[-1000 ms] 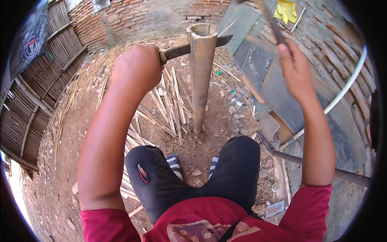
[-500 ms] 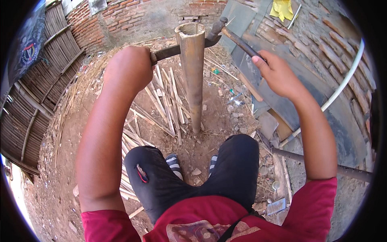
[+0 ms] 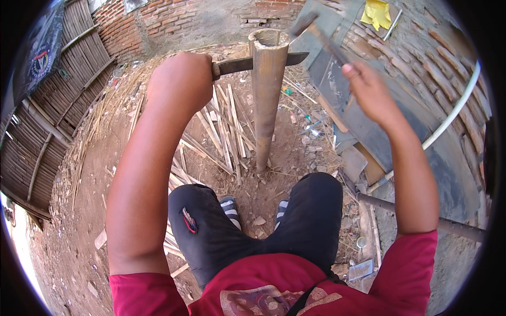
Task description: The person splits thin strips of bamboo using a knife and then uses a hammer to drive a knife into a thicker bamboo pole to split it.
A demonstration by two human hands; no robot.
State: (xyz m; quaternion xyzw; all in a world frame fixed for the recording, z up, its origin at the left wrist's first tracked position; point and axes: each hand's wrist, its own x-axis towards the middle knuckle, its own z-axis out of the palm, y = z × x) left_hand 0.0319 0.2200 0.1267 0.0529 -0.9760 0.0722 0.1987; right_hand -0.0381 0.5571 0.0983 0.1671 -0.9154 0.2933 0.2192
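Woven wall (image 3: 31, 168): bounding far L, standing well apart from L arm; dirt ground (image 3: 79, 237) w/ rubble spreading betw.
L hand (image 3: 182, 79): fingers wrapping tight round handle of knife (image 3: 236, 66), fist sitting L of bamboo tube (image 3: 268, 100) w/ a gap betw.
Strips (image 3: 226, 126): lying in a loose fan on ground, L of tube's foot, some reaching twd L knee.
Knife: crossing tube just below rim, tip poking out R side; mid-blade hiding behind near wall, so can't tell how deep it's sitting.
Bamboo tube: standing approx. upright at ctr, its foot on dirt beyond the feet; open top facing up, showing hollow; can't see far down inside.
Hammer (image 3: 327, 45): head blurring, hanging above blade tip, apart from it.
Round cup-like thing (image 3: 361, 242): lying on ground R of R knee; contents too small to tell.
R hand (image 3: 371, 95): fingers gripping hammer's handle, hand hanging well R of tube, over dark boards (image 3: 390, 142).
Boards: edging the R side; littered ground separating them from tube's foot.
Pale pipe (image 3: 458, 108): curving past R forearm, bounding that side.
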